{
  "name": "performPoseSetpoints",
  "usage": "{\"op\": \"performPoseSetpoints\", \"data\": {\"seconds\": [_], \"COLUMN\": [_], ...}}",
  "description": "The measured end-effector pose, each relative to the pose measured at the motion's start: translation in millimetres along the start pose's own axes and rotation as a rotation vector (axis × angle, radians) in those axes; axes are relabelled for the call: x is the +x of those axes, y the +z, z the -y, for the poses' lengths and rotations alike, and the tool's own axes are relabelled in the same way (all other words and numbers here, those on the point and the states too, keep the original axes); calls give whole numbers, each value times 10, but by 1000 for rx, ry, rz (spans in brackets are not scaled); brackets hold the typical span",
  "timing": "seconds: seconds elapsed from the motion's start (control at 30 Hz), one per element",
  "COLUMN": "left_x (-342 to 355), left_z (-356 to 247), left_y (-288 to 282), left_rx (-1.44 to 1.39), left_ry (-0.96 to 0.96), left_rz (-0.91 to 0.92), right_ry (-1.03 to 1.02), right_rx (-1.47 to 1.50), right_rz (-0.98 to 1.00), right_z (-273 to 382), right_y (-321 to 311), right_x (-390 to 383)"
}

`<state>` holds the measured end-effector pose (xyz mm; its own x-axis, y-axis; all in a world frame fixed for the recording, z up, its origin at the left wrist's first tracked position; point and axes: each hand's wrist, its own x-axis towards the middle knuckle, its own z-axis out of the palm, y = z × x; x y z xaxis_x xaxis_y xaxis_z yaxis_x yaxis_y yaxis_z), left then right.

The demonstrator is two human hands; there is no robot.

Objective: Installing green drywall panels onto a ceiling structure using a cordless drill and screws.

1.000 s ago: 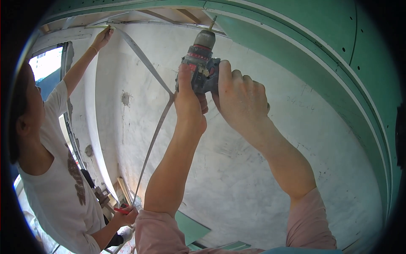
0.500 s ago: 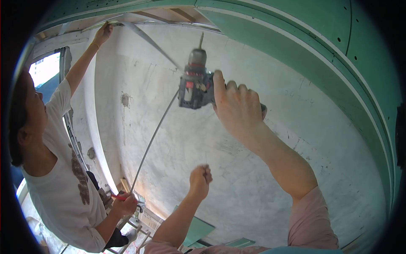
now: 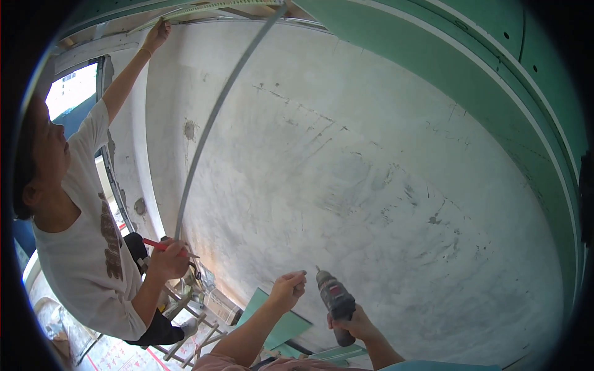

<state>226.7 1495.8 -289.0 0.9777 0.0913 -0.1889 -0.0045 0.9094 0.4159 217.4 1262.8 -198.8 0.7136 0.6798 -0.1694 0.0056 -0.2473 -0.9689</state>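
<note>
In my right hand (image 3: 352, 323) is a dark cordless drill (image 3: 336, 298), gripped by its handle, its bit tilted up and left. My left hand (image 3: 286, 293) is raised just left of the bit, thumb and fingers pinched together. Whatever sits between those fingertips is too small to make out. The drill bit and my left fingertips are close but apart, in front of the grey plaster wall (image 3: 346, 185).
At left a person in a white shirt (image 3: 93, 247) reaches to a yellow measuring tape (image 3: 216, 7) overhead, a red pen-like tool (image 3: 158, 245) in the lower hand. A grey strip (image 3: 216, 111) bends upward. Green boards (image 3: 396, 55) line the ceiling; a ladder (image 3: 207, 337) stands below.
My right hand has come down with the drill from high in the view to beside my left hand. The other person's lower hand has risen slightly, and the grey strip now bows further right overhead.
</note>
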Motion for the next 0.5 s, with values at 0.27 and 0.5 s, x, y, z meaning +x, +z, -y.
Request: {"op": "performPoseSetpoints", "data": {"seconds": [0.27, 0.5], "left_x": [177, 89], "left_z": [580, 856], "left_y": [73, -67], "left_rx": [-19, 17], "left_ry": [-202, -469], "left_rz": [-58, -197], "right_ry": [91, 221], "right_rx": [297, 279], "right_rz": [82, 93], "right_z": [-372, -670], "right_y": [-187, -270], "right_x": [-513, -672]}}
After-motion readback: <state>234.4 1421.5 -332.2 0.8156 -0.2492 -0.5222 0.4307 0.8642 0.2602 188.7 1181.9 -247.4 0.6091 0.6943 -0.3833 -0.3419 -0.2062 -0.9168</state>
